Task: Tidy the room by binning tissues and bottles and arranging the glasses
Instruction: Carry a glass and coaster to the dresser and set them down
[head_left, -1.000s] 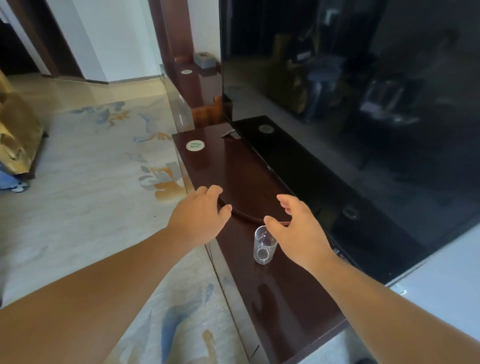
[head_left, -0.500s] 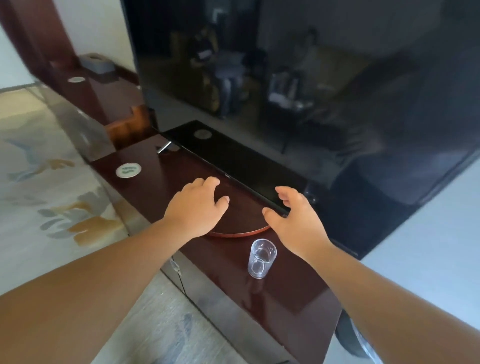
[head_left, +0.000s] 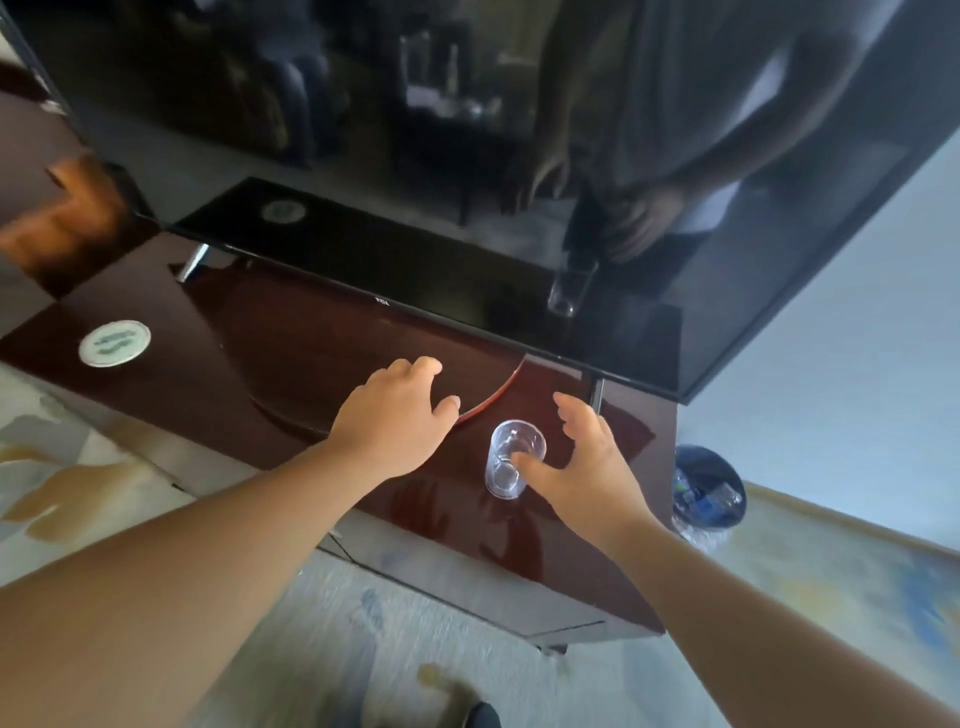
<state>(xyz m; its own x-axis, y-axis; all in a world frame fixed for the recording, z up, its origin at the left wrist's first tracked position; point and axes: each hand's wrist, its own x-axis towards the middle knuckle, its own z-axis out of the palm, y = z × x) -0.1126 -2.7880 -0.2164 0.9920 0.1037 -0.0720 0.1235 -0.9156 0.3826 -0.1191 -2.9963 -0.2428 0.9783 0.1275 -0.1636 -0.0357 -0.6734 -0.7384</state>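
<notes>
While the bin (head_left: 709, 486) on the floor already holds what look like bottles, the step in hand seems to be the glasses. One clear glass (head_left: 514, 460) stands upright near the front edge of the dark, glossy cabinet (head_left: 260, 374), below the right end of the television (head_left: 415, 130).

The right hand (head_left: 587, 467) sits at about four o'clock from the glass, spread open. Its thumb lies across the near side of the glass, and I cannot tell whether it touches. Its fingers (head_left: 569, 408) are straight and apart at about two o'clock, clear of the rim. Nothing is gripped yet.

The left hand (head_left: 395, 421) hovers over the cabinet top at about ten o'clock from the glass, just beside it but not touching. Its fingers are loosely curled and hold nothing.

A round white coaster (head_left: 114, 343) lies well off at nine o'clock, towards the cabinet's left end. The bin stands at three o'clock, past the cabinet's right end.

I would judge the next move to be bringing those fingers round the far wall of the glass, so that thumb and fingers hold it from both sides, and then lifting it straight up. The glass is smooth and close to the edge, so a sideways knock from the thumb could tip it or slide it off. Where it should go I can only guess; the coaster looks a likely spot.
</notes>
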